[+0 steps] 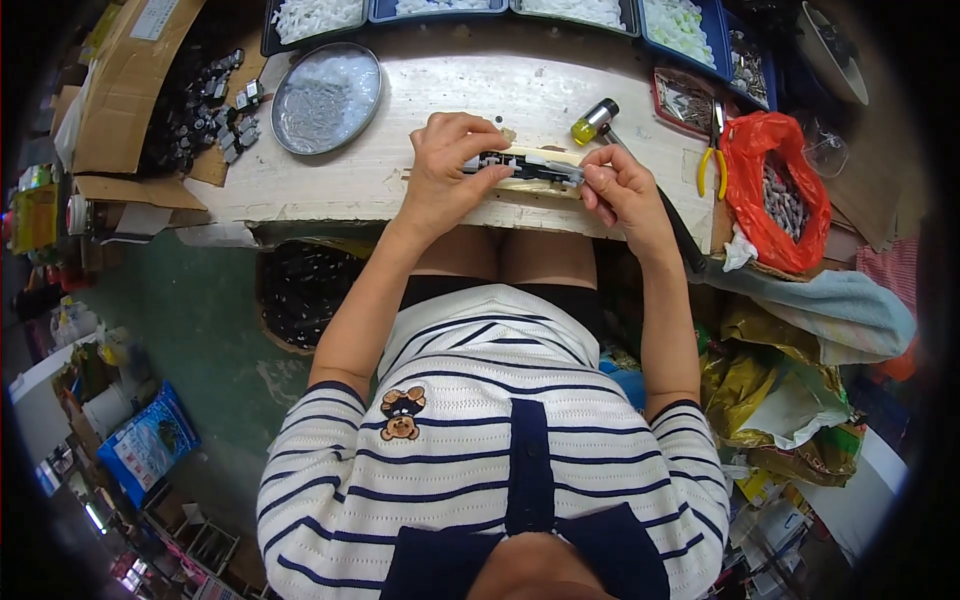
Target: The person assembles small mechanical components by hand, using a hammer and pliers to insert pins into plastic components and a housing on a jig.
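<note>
A long, narrow black and grey part assembly (525,166) lies over a pale wooden block (548,154) near the front edge of the workbench. My left hand (445,165) grips its left end, thumb in front and fingers curled over the back. At the other end, my right hand (622,190) pinches a small grey piece (572,172) between thumb and fingertips against the assembly; the piece's exact shape is partly hidden. Just behind my right hand rests a mallet (597,120) with a yellow-faced head, its black handle passing under my right wrist toward the bench edge.
A round metal tray (279,112) with clear plastic pieces stands left, beside scattered dark parts (232,130) and a cardboard box (125,85). Trays of white pieces (578,12) line the back. Yellow-handled pliers (713,172) and a red bag (745,150) of grey parts sit right.
</note>
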The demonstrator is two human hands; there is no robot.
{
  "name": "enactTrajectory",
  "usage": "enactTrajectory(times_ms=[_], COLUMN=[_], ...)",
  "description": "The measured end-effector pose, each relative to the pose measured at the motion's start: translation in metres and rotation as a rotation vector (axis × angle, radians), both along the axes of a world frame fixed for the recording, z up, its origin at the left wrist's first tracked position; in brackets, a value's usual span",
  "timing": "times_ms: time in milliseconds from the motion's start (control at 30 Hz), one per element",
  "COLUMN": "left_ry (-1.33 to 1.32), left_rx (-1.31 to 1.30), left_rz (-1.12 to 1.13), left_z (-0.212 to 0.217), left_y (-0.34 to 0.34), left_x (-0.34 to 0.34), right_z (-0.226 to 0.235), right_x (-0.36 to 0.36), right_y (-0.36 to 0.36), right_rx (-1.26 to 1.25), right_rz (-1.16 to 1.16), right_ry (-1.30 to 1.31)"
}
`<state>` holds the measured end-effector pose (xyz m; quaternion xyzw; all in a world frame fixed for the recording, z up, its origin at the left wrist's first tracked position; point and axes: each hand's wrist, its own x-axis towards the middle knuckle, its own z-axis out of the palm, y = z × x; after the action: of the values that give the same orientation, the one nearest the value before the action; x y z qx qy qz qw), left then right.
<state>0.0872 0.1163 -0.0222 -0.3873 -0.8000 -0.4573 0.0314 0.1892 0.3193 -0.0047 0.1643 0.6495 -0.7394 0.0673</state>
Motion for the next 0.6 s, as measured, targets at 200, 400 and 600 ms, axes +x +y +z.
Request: enactTrajectory(times_ms=[200,400,600], left_ry=[0.0,-0.015,-0.031], left_rx=[-0.073,-0.078,-0.084], left_rz=[0.067,0.08,0.083], left_z=[-0.008,-0.008,-0.009], left_y=[0.009,0.01,0.009], left_x=[0.007,0.005,0.01], right_z=[-0.001,0.003,0.003], right_x=[-0.006,-0.011,-0.009], right_y=[-0.003,-0.002,-0.007], right_rx=[0.052,0.085,0.097], right_rz=[0.039,0.056,0.056], right_ry=[-0.023,-0.043,-0.055])
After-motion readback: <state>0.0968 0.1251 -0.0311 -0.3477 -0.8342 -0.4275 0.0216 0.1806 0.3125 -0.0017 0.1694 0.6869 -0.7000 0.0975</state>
